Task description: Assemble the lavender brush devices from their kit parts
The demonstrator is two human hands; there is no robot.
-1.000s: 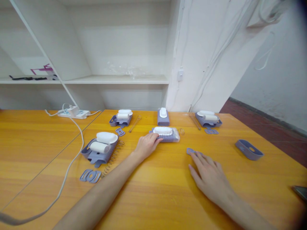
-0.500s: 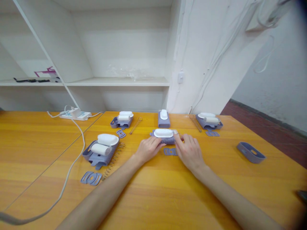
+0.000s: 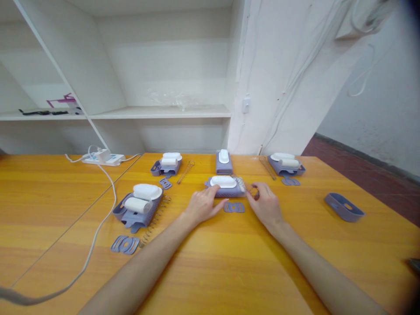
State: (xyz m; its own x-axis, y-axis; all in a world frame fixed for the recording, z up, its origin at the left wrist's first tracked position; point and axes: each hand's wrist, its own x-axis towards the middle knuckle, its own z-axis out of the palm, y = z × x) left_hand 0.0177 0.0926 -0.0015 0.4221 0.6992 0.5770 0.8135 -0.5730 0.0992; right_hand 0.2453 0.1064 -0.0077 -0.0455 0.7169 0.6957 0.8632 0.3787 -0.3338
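Observation:
A purple-grey case (image 3: 226, 192) lies lengthwise before me, with a white oval brush head (image 3: 223, 181) on top. My left hand (image 3: 201, 206) steadies the case from its near left side, fingertips against it and thumb stretched out apart. At the right end, a clear crinkled piece (image 3: 240, 183), perhaps plastic film, sticks out. My right hand (image 3: 265, 203) pinches a coiled wire spring (image 3: 253, 191) beside that end; its far part is hidden by the fingers. A flat purple-grey slotted plate (image 3: 234, 207) lies just in front of the case.
Similar sets with white rollers lie at left (image 3: 138, 205), back left (image 3: 170, 164) and back right (image 3: 285, 164). An upright case (image 3: 223, 162) stands behind. A hollow end cap (image 3: 344, 207) is at right. A power strip (image 3: 103, 157) and its cable (image 3: 98, 227) occupy the left side.
My right hand has moved a little right, off the case's end, and the spring and the clear piece now show. My left thumb has spread away from the case.

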